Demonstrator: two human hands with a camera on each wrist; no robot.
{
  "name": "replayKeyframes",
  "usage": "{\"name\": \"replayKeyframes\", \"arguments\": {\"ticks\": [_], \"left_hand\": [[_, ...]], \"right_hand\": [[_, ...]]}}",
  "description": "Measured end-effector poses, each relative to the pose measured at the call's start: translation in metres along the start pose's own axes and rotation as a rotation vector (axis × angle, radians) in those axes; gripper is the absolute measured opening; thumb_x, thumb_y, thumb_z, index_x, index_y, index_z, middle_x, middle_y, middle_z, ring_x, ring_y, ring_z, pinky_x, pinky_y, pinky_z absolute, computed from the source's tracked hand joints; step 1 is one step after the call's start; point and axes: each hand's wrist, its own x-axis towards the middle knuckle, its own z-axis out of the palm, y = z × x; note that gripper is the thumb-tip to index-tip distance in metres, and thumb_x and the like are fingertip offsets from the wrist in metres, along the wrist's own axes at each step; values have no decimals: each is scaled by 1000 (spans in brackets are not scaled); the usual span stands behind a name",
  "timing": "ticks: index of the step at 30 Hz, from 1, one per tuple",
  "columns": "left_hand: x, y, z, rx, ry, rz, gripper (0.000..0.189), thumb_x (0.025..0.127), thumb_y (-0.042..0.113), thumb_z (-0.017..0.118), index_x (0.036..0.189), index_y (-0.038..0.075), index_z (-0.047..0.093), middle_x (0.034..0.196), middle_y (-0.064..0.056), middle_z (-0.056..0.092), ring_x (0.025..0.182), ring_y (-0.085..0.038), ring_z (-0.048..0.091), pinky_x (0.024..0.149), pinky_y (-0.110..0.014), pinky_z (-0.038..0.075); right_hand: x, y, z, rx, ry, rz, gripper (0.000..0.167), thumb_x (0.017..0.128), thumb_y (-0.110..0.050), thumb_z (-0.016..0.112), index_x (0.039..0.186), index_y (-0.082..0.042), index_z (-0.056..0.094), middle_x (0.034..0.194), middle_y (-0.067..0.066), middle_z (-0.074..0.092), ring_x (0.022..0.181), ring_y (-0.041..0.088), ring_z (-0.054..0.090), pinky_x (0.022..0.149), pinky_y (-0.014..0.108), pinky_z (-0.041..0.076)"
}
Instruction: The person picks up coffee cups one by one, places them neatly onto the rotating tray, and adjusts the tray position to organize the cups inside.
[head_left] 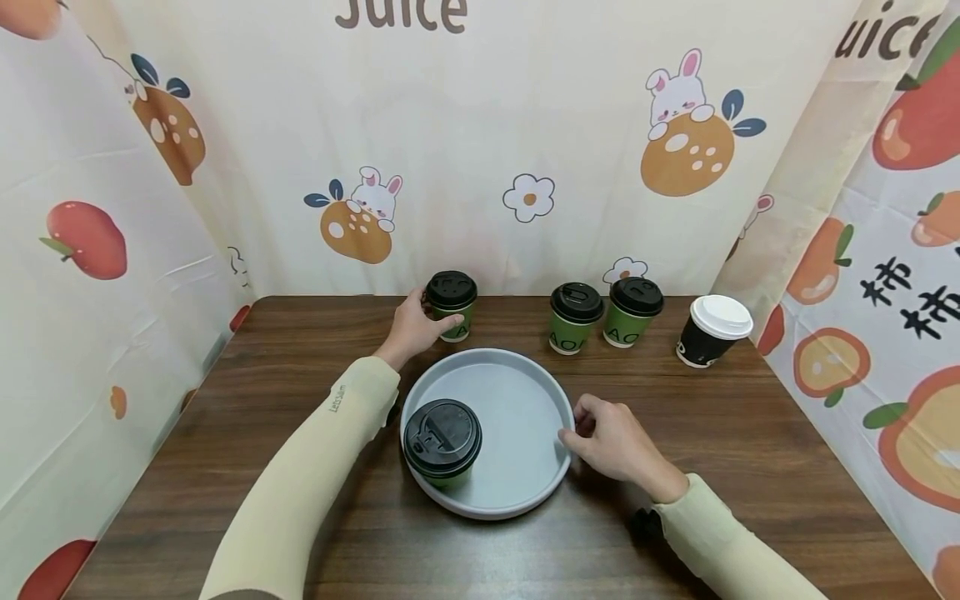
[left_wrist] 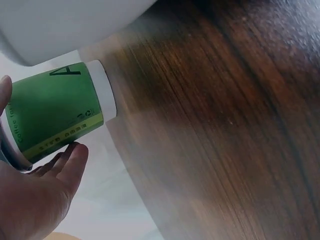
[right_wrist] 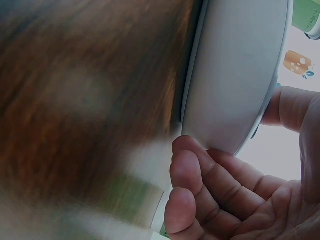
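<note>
In the head view my left hand (head_left: 417, 327) holds a green paper cup (head_left: 463, 320) with a black lid near the table's back edge. Its thumb lies across the front, the fingers along the far side. The left wrist view shows the same green cup (left_wrist: 55, 105) between thumb and fingers, its white base toward the wood. My right hand (head_left: 617, 440) pinches the right rim of a round grey tray (head_left: 525, 417). The thumb hooks over the tray wall (right_wrist: 235, 65) while the fingers curl against its outside. A larger green cup with a black lid (head_left: 442, 437) stands on the tray's left side.
Two more green cups, one with a black lid (head_left: 577, 302) and one beside it (head_left: 630, 323), stand at the back right. Farther right is a black cup with a white lid (head_left: 722, 317). Printed curtains (head_left: 465, 108) border the brown wooden table (head_left: 285, 367) behind and at the sides.
</note>
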Motion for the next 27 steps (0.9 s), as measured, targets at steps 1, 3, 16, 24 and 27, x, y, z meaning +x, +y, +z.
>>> {"name": "replayKeyframes", "arguments": {"ticks": [1, 3, 16, 24, 27], "left_hand": [[0, 0, 0, 4, 1, 1, 83, 90, 37, 80, 155, 7, 37, 147, -16, 50, 134, -34, 50, 108, -49, 47], [1, 0, 1, 13, 0, 6, 82, 91, 36, 80, 154, 7, 38, 147, -16, 50, 134, -33, 51, 107, -48, 47], [1, -2, 4, 24, 39, 16, 75, 92, 34, 80, 150, 6, 41, 143, -16, 54, 132, -32, 52, 108, -49, 47], [-1, -5, -4, 17, 61, 9, 76, 92, 37, 79, 149, 4, 40, 142, -17, 52, 130, -32, 52, 105, -47, 49], [-3, -4, -9, 10, 64, 17, 76, 92, 37, 79, 149, 4, 40, 142, -18, 52, 131, -32, 52, 106, -46, 49]], "right_hand": [[0, 0, 0, 0, -1, -1, 17, 88, -24, 78, 87, -15, 64, 73, -8, 63, 66, 8, 57, 62, 28, 49], [1, 0, 0, 3, -4, 1, 17, 88, -24, 78, 87, -15, 63, 73, -8, 63, 66, 8, 57, 62, 28, 49], [1, 1, 1, -2, 2, -10, 16, 88, -24, 78, 85, -17, 63, 71, -9, 62, 65, 7, 57, 62, 27, 49], [0, 0, 0, 1, 2, -11, 16, 88, -24, 77, 86, -16, 63, 71, -8, 62, 65, 7, 57, 61, 28, 48], [0, 0, 0, -2, 2, -1, 17, 88, -25, 77, 86, -16, 63, 72, -8, 63, 66, 7, 57, 62, 28, 49]]}}
